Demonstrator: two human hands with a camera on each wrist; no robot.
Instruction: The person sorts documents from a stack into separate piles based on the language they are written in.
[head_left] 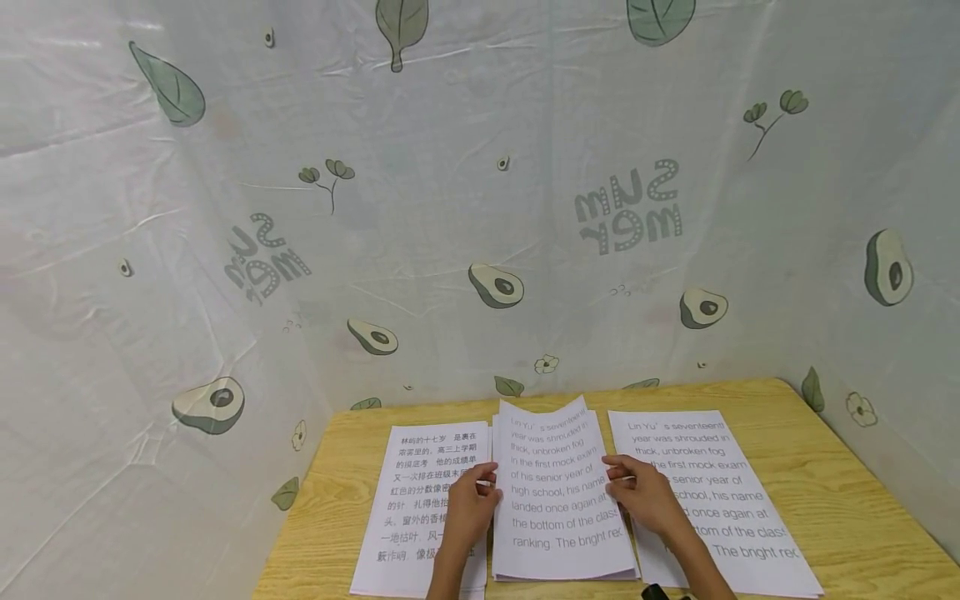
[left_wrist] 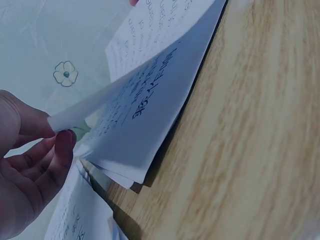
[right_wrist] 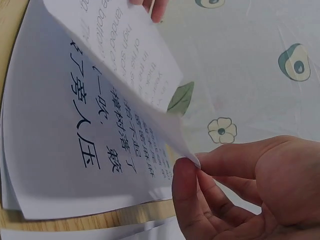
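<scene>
A sheet of paper with English print (head_left: 555,500) is raised over the middle stack, its far edge sagging between two lifted corners. My left hand (head_left: 471,508) pinches its left edge between thumb and fingers, as the left wrist view shows of the hand (left_wrist: 37,160). On the opposite edge my right hand (head_left: 645,496) pinches the sheet; the right wrist view has this hand (right_wrist: 240,185) close up. Beneath the raised sheet lies the middle paper stack (right_wrist: 50,175), whose top page carries large Chinese characters.
To the left is a stack of Chinese-printed pages (head_left: 416,508), partly behind my left hand. An English-printed stack (head_left: 742,500) lies to the right, partly under my right forearm. All rest on a wood-grain table (head_left: 832,467), with a patterned curtain (head_left: 450,208) behind it.
</scene>
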